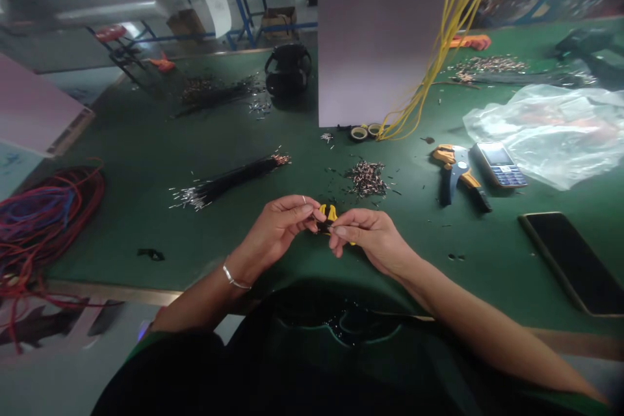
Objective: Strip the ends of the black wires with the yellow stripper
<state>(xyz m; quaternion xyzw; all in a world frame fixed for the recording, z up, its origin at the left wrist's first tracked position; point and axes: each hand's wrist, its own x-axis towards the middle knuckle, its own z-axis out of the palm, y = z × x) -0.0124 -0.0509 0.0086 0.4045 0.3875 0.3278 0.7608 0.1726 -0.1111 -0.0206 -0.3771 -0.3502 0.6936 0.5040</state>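
Note:
My left hand (285, 221) is closed in a pinch near the table's front edge, a thin pale tip showing above its fingers. Facing it, my right hand (368, 234) also has thumb and forefinger pressed together. What either pinch holds is too small to name. A yellow and black tool (328, 212) lies just beyond and between the fingertips, partly hidden by them. Past the right hand is a pile of small copper-coloured pieces (368, 179), probably terminals. To the left rests a bundle of black wires (234, 181) with pale ends on one side and coppery ends on the other.
An orange and black wire stripper (457, 172), a keypad phone (500, 164) and a smartphone (575, 263) lie at right. Yellow wires (429, 91) hang beside a grey panel (380, 32), with tape rolls (359, 134) at its foot. Red and blue wire coils (49, 214) occupy the left edge.

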